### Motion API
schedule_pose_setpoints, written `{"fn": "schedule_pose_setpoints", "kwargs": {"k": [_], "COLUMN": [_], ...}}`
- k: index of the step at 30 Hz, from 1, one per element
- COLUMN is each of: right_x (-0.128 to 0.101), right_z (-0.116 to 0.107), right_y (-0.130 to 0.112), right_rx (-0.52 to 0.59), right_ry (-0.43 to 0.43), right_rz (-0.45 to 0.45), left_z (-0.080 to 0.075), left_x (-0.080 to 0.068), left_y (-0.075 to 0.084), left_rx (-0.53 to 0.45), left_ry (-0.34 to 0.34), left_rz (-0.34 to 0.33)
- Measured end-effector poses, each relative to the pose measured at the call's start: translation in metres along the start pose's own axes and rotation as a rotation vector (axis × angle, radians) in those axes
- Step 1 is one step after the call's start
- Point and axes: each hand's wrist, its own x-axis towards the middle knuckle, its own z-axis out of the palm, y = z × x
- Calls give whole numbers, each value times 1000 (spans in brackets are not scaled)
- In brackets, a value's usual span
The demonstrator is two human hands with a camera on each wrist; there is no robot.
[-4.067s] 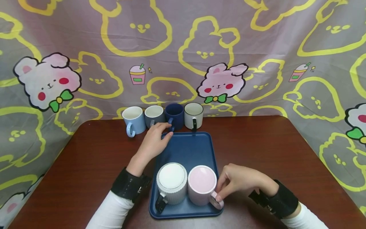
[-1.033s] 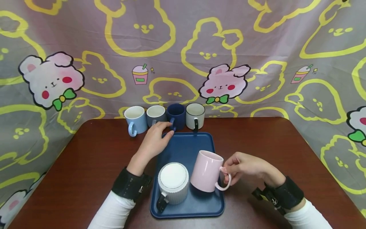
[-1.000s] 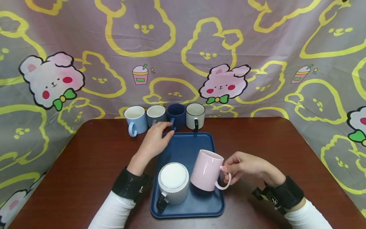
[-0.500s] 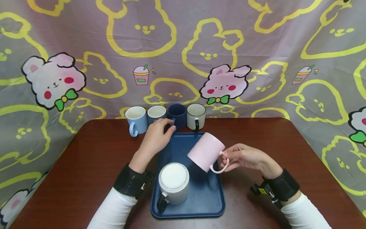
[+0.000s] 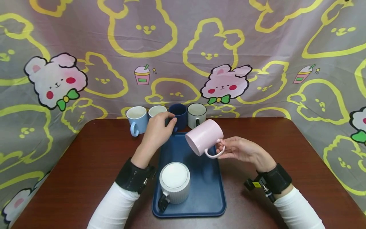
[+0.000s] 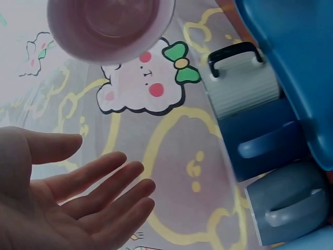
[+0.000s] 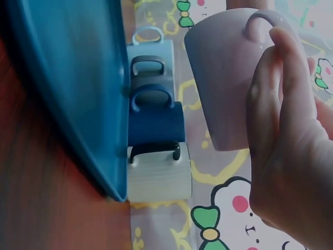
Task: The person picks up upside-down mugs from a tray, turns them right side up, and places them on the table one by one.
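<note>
My right hand [image 5: 241,149] pinches the handle of a pink mug [image 5: 207,133], tilted in the air over the far right part of the blue tray [image 5: 200,211]. Its base faces down to the left in the head view, and one round end of the pink mug [image 6: 112,23] shows in the left wrist view. My left hand [image 5: 158,128] hovers in front of the row of mugs, closest to the navy mug [image 5: 178,116]. In the left wrist view the fingers [image 6: 112,179] are extended and hold nothing. A ribbed grey mug [image 5: 175,183] with a black handle stands on the tray.
Along the back edge of the brown table [image 5: 257,143] stand a light blue mug [image 5: 138,121], a grey-blue mug [image 7: 151,78] partly behind my left hand, the navy mug, and a white mug [image 5: 196,114] with black handle. A patterned cloth [image 5: 171,63] hangs behind.
My right hand has lifted the pink mug off the tray, moved it away from me and tipped it over. My left hand has shifted slightly up and to the right. The ribbed mug stays put.
</note>
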Motion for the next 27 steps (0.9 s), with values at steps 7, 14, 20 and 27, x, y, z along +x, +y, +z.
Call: {"fn": "schedule_pose_setpoints", "kwargs": {"k": [7,14,20,27], "right_x": [5,8,12,14], "right_z": [1,4,5,7], "right_y": [-7,-12,-17,-24], "right_rx": [106,254,413,500], "right_ry": [-3,-2,19,31], "right_rz": [-41,-59,-56,-94], "left_z": [-7,-5,-5,-7], "left_x": [5,7,8,8], "left_y": [11,23,33,44], "left_rx": [-15,-55,-84,-98], "left_ry": [21,52,96,97], "left_rz": [1,-38,-59,-48]}}
